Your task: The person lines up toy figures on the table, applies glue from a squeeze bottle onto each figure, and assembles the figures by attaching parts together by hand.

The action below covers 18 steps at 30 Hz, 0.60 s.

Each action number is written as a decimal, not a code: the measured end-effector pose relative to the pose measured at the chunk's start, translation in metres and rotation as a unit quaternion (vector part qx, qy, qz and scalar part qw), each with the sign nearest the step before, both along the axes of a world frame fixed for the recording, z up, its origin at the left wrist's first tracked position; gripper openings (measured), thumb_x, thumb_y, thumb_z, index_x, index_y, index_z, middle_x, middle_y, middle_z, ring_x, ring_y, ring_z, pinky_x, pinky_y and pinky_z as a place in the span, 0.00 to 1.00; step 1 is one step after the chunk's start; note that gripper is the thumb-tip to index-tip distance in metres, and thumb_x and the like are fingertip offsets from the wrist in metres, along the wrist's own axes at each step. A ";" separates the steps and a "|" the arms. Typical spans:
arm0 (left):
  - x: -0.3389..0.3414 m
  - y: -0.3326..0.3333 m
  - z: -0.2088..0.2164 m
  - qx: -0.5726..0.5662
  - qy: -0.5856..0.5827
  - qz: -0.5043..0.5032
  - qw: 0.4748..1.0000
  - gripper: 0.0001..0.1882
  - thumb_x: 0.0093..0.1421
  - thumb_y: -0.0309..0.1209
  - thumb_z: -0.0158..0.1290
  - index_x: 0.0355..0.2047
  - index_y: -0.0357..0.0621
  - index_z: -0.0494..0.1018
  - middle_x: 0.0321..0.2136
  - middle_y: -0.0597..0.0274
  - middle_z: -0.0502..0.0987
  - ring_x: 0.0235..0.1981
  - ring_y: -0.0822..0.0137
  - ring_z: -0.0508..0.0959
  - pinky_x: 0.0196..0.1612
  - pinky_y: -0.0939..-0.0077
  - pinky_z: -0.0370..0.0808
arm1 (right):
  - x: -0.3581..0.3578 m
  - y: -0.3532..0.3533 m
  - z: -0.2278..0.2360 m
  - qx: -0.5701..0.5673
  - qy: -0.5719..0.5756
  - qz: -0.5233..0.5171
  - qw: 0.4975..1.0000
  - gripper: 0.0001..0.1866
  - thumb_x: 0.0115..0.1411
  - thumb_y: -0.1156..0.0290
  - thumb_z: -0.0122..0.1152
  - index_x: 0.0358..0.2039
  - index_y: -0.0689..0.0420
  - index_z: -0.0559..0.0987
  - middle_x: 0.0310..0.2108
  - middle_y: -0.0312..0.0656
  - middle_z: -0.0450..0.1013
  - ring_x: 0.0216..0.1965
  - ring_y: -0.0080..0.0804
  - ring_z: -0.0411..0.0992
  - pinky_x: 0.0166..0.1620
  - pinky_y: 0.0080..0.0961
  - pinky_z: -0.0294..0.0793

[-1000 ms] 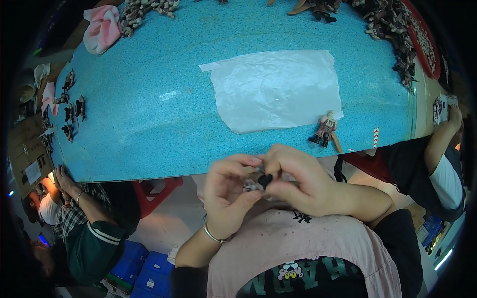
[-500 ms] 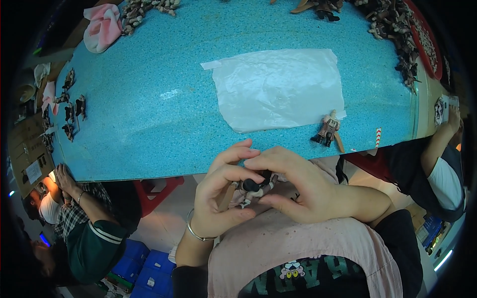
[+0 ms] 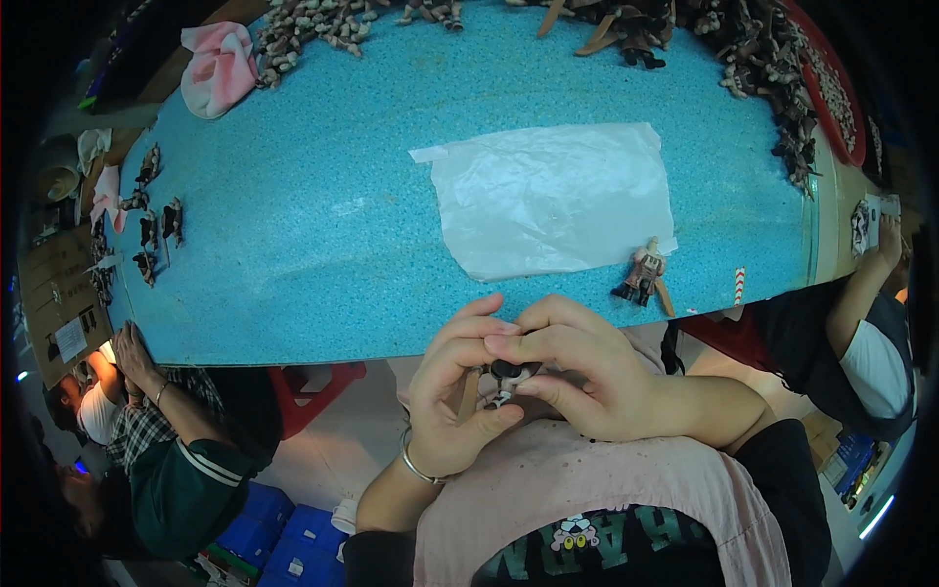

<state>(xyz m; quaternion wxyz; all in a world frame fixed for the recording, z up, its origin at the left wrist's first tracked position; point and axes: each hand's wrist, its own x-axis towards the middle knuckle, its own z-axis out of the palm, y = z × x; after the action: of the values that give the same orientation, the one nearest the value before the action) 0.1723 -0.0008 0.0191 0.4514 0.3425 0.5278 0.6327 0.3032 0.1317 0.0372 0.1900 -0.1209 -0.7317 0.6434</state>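
Both my hands meet just below the near edge of the blue table (image 3: 342, 235). My left hand (image 3: 450, 401) and my right hand (image 3: 577, 377) pinch a small toy figure (image 3: 506, 377) with a dark round part between fingertips and thumbs. A thin tan stick-like piece sits in my left hand beside it. On the table near the edge stands a finished small toy figure (image 3: 641, 274), next to a clear plastic bag (image 3: 553, 196) lying flat.
Heaps of small figure parts (image 3: 313, 24) and dark pieces (image 3: 773, 78) line the far edge. A pink cloth (image 3: 220, 64) lies far left. Several figures (image 3: 156, 230) stand at the left end. One person (image 3: 156, 440) sits at left, another person (image 3: 861, 333) at right.
My hands have shifted slightly and lowered, fingers regripping the small figure; the dark round part now shows between my thumbs. The table items have not moved.
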 end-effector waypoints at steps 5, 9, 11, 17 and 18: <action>-0.001 0.001 0.002 0.014 -0.009 0.009 1.000 0.22 0.52 0.35 0.64 0.44 0.38 0.72 0.51 0.53 0.69 0.62 0.50 0.59 0.61 0.56 0.58 | -0.002 0.003 0.004 0.001 -0.030 0.019 0.999 0.21 0.53 0.79 0.62 0.49 0.62 0.74 0.39 0.46 0.70 0.39 0.38 0.70 0.42 0.28 0.70; -0.010 0.001 -0.003 0.018 -0.026 0.001 0.999 0.21 0.54 0.35 0.62 0.44 0.38 0.72 0.51 0.53 0.68 0.62 0.50 0.59 0.62 0.56 0.58 | -0.008 0.002 0.005 -0.015 -0.054 0.018 0.998 0.21 0.53 0.78 0.63 0.50 0.61 0.75 0.39 0.45 0.70 0.40 0.36 0.70 0.43 0.27 0.70; -0.017 0.000 -0.002 0.017 -0.025 -0.004 1.000 0.21 0.54 0.35 0.62 0.45 0.38 0.72 0.51 0.53 0.68 0.62 0.51 0.59 0.62 0.56 0.57 | -0.016 0.004 0.009 -0.020 -0.056 0.019 0.998 0.22 0.53 0.78 0.63 0.50 0.60 0.75 0.40 0.44 0.70 0.41 0.36 0.69 0.44 0.27 0.69; -0.054 0.004 0.014 0.018 -0.024 0.054 0.998 0.20 0.54 0.37 0.63 0.42 0.37 0.74 0.48 0.55 0.69 0.61 0.52 0.60 0.61 0.57 0.59 | -0.067 0.040 0.029 0.034 -0.047 0.029 0.998 0.20 0.53 0.80 0.59 0.49 0.58 0.74 0.39 0.45 0.69 0.39 0.40 0.69 0.43 0.32 0.70; -0.065 0.002 0.015 0.024 0.028 0.095 0.995 0.19 0.54 0.36 0.62 0.41 0.37 0.74 0.48 0.55 0.69 0.60 0.52 0.61 0.61 0.57 0.59 | -0.077 0.054 0.028 0.057 -0.052 0.011 0.997 0.19 0.53 0.80 0.58 0.47 0.58 0.74 0.38 0.45 0.69 0.38 0.40 0.69 0.42 0.32 0.70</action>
<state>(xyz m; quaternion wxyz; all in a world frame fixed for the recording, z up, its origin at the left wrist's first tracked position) 0.1071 0.0010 0.0344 0.3660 0.3190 0.5553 0.6752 0.2259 0.1860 0.0652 0.1516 -0.1350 -0.7774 0.5953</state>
